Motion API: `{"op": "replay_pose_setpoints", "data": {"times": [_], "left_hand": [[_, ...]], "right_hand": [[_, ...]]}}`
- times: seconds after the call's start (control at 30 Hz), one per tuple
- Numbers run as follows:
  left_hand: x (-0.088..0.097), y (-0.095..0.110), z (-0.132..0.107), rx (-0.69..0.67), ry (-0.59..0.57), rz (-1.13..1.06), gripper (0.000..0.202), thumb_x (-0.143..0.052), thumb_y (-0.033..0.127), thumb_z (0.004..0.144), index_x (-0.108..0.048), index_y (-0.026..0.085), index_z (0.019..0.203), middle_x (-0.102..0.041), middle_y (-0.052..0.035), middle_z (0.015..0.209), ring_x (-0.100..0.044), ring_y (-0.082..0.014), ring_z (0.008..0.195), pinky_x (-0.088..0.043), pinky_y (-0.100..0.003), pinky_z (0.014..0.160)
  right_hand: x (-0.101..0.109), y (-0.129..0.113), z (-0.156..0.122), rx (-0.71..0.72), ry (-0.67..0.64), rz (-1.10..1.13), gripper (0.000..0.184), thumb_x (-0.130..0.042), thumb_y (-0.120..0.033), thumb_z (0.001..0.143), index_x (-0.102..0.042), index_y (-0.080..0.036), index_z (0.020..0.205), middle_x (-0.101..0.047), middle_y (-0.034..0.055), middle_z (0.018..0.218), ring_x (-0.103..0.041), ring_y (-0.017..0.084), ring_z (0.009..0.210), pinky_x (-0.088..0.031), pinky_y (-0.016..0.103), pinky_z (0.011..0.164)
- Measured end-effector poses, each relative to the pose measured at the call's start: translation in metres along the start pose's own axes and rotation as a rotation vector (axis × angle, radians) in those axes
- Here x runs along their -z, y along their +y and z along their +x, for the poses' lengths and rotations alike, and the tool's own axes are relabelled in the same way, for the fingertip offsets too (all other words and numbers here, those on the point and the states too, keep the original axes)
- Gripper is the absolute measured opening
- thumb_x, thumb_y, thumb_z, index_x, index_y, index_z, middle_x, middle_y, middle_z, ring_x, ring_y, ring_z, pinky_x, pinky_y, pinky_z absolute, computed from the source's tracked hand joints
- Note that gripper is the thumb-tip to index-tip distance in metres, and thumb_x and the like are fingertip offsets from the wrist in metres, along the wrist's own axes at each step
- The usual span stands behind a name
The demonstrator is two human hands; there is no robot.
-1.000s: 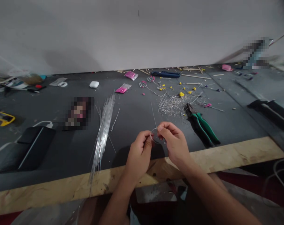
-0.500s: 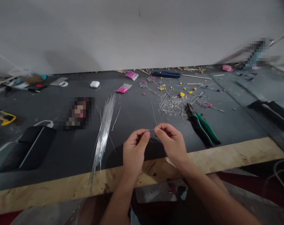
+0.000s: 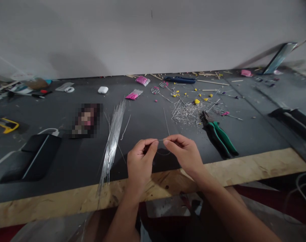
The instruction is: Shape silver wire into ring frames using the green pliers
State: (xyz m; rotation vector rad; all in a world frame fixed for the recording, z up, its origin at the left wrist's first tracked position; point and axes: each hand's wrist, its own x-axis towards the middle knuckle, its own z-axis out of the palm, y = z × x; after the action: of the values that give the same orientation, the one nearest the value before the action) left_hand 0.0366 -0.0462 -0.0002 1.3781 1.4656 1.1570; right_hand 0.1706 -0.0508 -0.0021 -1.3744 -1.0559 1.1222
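Between my hands is a thin metal wire, bent in a loop that hangs below my fingertips. My left hand pinches it between thumb and forefinger. My right hand pinches it a short gap to the right, and a straight length of wire rises from behind those fingers. To the left lies a bundle of straight wires, its near end over the wooden edge. A short twisted wire rests beside it. Green-and-black pliers lie right of my right hand, next to a heap of wire offcuts.
Pink bead packets, yellow pieces, two round wire shapes and a dark blue cutter lie farther back. At left are a black case, a blurred-out object and a white earphone case. The wooden edge runs along the front.
My left hand has shifted slightly left and my fingertips stand a little farther apart. The wire loop below them shows more clearly. Both hands keep their pinch.
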Motion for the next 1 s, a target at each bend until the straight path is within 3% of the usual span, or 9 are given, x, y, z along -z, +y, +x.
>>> {"op": "replay_pose_setpoints", "data": {"times": [1.0], "left_hand": [[0.0061, 0.0008, 0.0008, -0.16, -0.039, 0.142, 0.013, -0.058, 0.028, 0.082, -0.069, 0.021, 0.084, -0.067, -0.0008, 0.08, -0.06, -0.0132, 0.073, -0.048, -0.025, 0.067]], "right_hand": [[-0.0006, -0.002, -0.0024, -0.019, -0.016, -0.032, 0.012, -0.067, -0.032, 0.072, -0.069, -0.021, 0.073, -0.064, -0.0017, 0.062, -0.053, 0.012, 0.057, -0.043, 0.026, 0.056]]}}
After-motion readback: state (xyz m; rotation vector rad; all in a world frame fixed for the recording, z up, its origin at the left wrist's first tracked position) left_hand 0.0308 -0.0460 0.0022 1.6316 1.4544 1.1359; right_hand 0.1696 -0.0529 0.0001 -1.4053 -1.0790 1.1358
